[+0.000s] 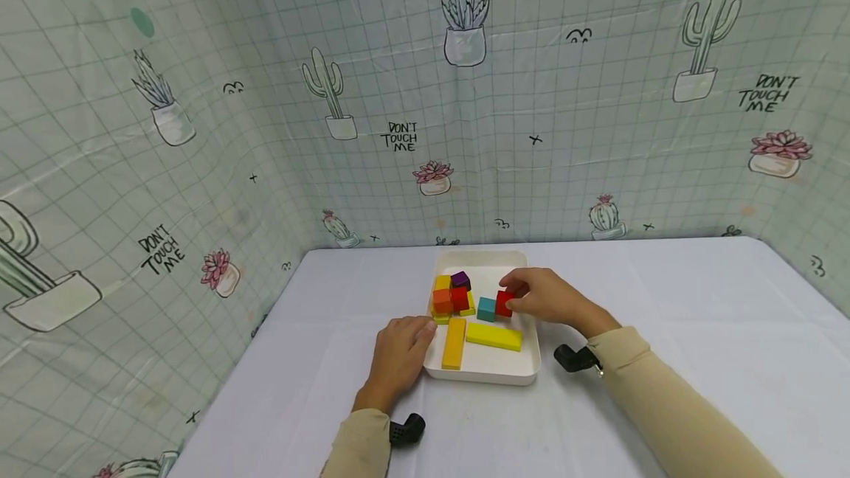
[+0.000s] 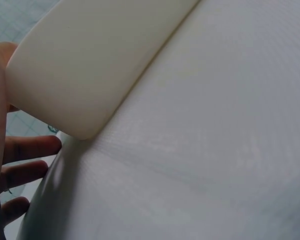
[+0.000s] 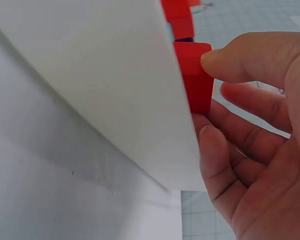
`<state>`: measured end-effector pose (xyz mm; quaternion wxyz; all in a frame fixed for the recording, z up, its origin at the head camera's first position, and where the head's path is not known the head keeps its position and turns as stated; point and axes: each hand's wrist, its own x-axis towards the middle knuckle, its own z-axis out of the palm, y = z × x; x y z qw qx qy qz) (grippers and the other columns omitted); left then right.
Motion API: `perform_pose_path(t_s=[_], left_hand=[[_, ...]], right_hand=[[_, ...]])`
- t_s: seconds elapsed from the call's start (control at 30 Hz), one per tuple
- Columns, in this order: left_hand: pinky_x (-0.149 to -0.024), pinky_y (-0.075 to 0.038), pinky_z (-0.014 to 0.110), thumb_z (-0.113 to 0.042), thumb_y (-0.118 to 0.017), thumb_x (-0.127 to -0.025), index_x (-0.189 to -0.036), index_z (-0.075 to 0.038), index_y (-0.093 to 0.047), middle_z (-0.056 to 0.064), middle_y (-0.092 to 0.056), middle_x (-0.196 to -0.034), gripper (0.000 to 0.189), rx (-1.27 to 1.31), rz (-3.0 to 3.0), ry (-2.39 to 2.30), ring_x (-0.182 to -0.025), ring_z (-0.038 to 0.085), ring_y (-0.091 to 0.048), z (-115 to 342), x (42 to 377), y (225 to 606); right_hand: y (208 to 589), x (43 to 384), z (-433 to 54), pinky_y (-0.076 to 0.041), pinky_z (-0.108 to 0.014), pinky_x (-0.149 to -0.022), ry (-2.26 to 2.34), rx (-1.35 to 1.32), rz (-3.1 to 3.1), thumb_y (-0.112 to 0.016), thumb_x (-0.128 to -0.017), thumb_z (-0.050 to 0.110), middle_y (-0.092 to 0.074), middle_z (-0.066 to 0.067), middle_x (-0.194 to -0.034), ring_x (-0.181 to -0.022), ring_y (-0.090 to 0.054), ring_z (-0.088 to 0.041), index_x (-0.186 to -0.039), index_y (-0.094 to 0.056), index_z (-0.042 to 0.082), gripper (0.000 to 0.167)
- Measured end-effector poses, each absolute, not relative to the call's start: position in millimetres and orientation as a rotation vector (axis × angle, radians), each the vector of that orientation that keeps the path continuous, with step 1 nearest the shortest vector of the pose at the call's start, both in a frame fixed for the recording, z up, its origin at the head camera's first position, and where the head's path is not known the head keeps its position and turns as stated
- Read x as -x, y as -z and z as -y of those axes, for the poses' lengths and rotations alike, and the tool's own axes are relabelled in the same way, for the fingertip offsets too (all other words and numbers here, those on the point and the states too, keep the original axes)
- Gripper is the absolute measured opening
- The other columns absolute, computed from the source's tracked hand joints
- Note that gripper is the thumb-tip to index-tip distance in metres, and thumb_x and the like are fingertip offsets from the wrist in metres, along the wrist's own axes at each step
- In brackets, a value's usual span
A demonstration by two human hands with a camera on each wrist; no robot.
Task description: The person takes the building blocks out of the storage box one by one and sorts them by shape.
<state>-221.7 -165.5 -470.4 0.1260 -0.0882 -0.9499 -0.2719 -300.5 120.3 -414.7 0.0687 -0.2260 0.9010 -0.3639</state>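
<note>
My right hand [image 1: 546, 296] pinches a red block [image 3: 195, 75] between thumb and fingers, over the right side of the white tray [image 1: 491, 369]. In the head view the red block stands right beside a teal cube [image 1: 487, 309]. My left hand [image 1: 396, 354] holds the tray's left rim, with several of its fingers spread outside the wall in the left wrist view. Left of the teal cube, an orange cube [image 1: 441, 301] and another red cube [image 1: 460, 299] cluster with a purple block [image 1: 461, 280] and yellow pieces [image 1: 443, 283].
Near the tray's front lie an orange-yellow bar [image 1: 454, 344] and a long yellow bar [image 1: 493, 336]. A white cloth covers the table [image 1: 690, 316]. Behind it hangs a gridded cloth backdrop [image 1: 531, 183] printed with cacti. Black wrist devices [image 1: 576, 358] sit under both cuffs.
</note>
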Motion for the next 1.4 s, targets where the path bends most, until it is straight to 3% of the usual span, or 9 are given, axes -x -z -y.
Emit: perform_pose_path(t_s=[0.3, 0.47, 0.6, 0.8, 1.4], left_hand=[[-0.107, -0.038, 0.053, -0.049, -0.038, -0.106, -0.129, -0.015, -0.068, 0.004, -0.068, -0.125, 0.051, 0.266, 2.764, 0.807, -0.119, 0.029, -0.056, 169.5, 221.0, 472.5], [-0.107, -0.038, 0.053, -0.051, -0.036, -0.106, -0.129, -0.016, -0.068, 0.003, -0.068, -0.125, 0.052, 0.276, 2.768, 0.798, -0.12, 0.028, -0.056, 168.6, 222.7, 474.2], [-0.107, -0.038, 0.053, -0.05, -0.037, -0.106, -0.128, -0.015, -0.069, 0.003, -0.068, -0.125, 0.052, 0.276, 2.771, 0.796, -0.12, 0.028, -0.056, 168.7, 223.3, 474.2], [-0.107, -0.037, 0.053, -0.05, -0.038, -0.106, -0.128, -0.016, -0.069, 0.004, -0.068, -0.125, 0.051, 0.277, 2.759, 0.801, -0.12, 0.028, -0.055, 169.8, 225.5, 469.8], [-0.108, -0.036, 0.053, -0.049, -0.039, -0.105, -0.128, -0.017, -0.069, 0.003, -0.067, -0.125, 0.049, 0.262, 2.763, 0.854, -0.12, 0.028, -0.054, 167.9, 222.5, 472.3]], right_hand=[[413.4, 297.2, -119.8, -0.057, -0.04, -0.084, 1.363, 0.668, -2.661, -0.068, -0.093, 0.018, -0.068, -0.008, -0.113, -0.101, -0.065, -0.026, -0.124, -0.065, 0.006, 0.033], [415.0, 294.2, -121.6, -0.059, -0.039, -0.079, 1.57, 0.62, -2.536, -0.066, -0.095, 0.015, -0.066, -0.016, -0.117, -0.095, -0.067, -0.03, -0.127, -0.061, 0.0, 0.036], [418.6, 294.7, -123.2, -0.059, -0.038, -0.08, 1.711, 0.608, -2.458, -0.064, -0.096, 0.012, -0.064, -0.018, -0.119, -0.091, -0.068, -0.029, -0.128, -0.059, -0.003, 0.035], [419.5, 295.1, -124.9, -0.057, -0.032, -0.083, 1.854, 0.562, -2.413, -0.062, -0.095, 0.008, -0.061, -0.021, -0.123, -0.1, -0.065, -0.032, -0.128, -0.058, -0.004, 0.035], [421.3, 290.9, -129.4, -0.056, -0.033, -0.087, 2.026, 0.433, -2.273, -0.06, -0.094, 0.005, -0.054, -0.026, -0.128, -0.109, -0.059, -0.035, -0.134, -0.05, -0.011, 0.044]])
